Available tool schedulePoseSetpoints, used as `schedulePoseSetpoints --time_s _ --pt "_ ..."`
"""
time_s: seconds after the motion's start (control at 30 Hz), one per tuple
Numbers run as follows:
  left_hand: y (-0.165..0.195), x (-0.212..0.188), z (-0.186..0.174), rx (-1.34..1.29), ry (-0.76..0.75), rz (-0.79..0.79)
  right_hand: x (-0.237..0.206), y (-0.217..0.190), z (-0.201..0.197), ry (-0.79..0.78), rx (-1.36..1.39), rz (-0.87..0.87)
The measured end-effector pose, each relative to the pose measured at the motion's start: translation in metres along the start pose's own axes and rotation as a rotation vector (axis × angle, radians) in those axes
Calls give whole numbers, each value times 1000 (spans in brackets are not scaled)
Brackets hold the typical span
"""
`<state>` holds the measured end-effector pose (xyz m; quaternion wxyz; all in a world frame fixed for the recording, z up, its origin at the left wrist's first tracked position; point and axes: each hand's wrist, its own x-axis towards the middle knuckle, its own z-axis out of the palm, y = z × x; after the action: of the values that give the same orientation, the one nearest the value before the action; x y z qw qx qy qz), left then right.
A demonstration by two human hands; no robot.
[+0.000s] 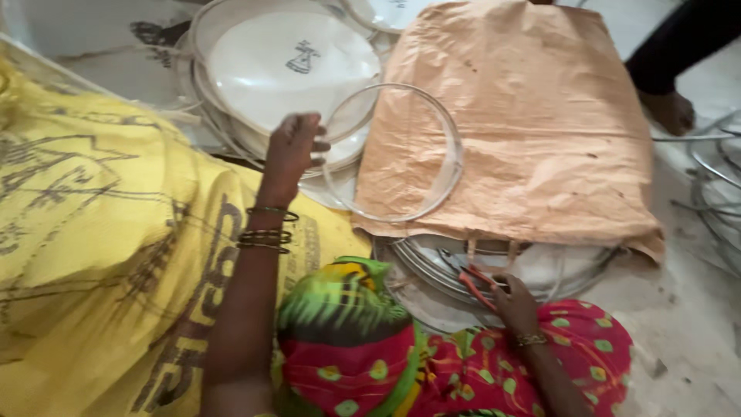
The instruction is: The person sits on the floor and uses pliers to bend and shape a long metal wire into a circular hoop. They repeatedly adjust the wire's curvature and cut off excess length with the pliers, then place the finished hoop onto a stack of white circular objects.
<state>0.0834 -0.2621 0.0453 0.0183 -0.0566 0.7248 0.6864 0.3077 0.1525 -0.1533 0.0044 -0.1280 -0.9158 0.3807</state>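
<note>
While the person is sitting low over a pale, dusty floor [679, 340], the left hand [293, 147] is reaching forward with its fingers curled over the near edge of a thin clear ring [451, 166]. This ring is lying tilted, partly on a stack of round white discs [285, 66] and partly on a brown woven sack [525, 116] that is covering more of the floor to the right. Dark bangles [265, 238] are sitting on the left forearm.

The right hand [513, 301] is resting lower down, just beneath the sack's near hem; its fingers are closing on a pair of red-handled pliers [475, 284], held against a second stack of rimmed discs [463, 262] that is showing from under the sack. How firmly the fingers are closing cannot be told.

A yellow printed sack [100, 255] is filling the left side. Bright patterned cloth [463, 363] is covering the lap. Loose metal hoops [718, 185] are lying on the floor at the far right, and another person's bare foot [670, 110] is standing near the top right
</note>
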Motion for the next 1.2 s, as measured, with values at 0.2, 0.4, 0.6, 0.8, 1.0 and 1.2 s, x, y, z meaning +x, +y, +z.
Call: schedulePoseSetpoints --time_s 0.2,0.4,0.6,0.8,1.0,1.2 --pt "-145 22 -1 -493 83 -195 15 -4 19 69 -85 -48" --pt "-206 25 28 -332 260 -433 16 -14 28 59 -186 3" --pt "-209 24 27 -463 247 -188 22 -32 38 -49 -138 42" --pt "-214 21 21 -469 165 -343 38 -67 61 -97 24 -80" --pt "-194 4 24 -686 127 -328 73 -161 88 -75 79 -338" --pt "-169 -15 26 -872 -201 -187 77 -261 87 176 1 -805"
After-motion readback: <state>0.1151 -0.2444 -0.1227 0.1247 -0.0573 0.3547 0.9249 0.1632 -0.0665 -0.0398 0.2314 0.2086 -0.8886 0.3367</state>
